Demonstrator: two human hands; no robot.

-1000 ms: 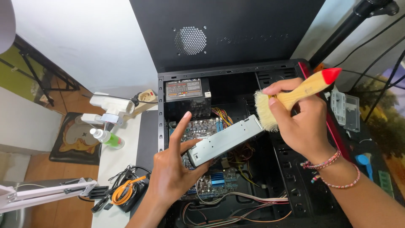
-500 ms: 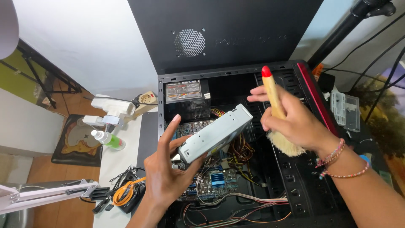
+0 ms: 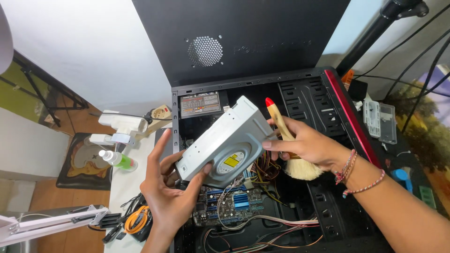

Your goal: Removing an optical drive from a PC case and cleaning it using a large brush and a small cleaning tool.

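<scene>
Drive flipped since a moment ago: my left hand (image 3: 171, 197) now grips the grey optical drive (image 3: 225, 143) with its labelled flat face up, centre frame over the open PC case (image 3: 337, 117). Right hand (image 3: 311, 147) clenched on the brush (image 3: 288, 147), bristles swung down off the drive, fingertips steadying its edge. White bench (image 3: 124, 182) at left with spray bottle (image 3: 118, 160), cables (image 3: 133, 220); wood floor beyond

My left hand (image 3: 171, 192) cups upward with fingers spread; my right hand (image 3: 307, 145), wrist braceleted, reaches across, fingers curled closed.
</scene>
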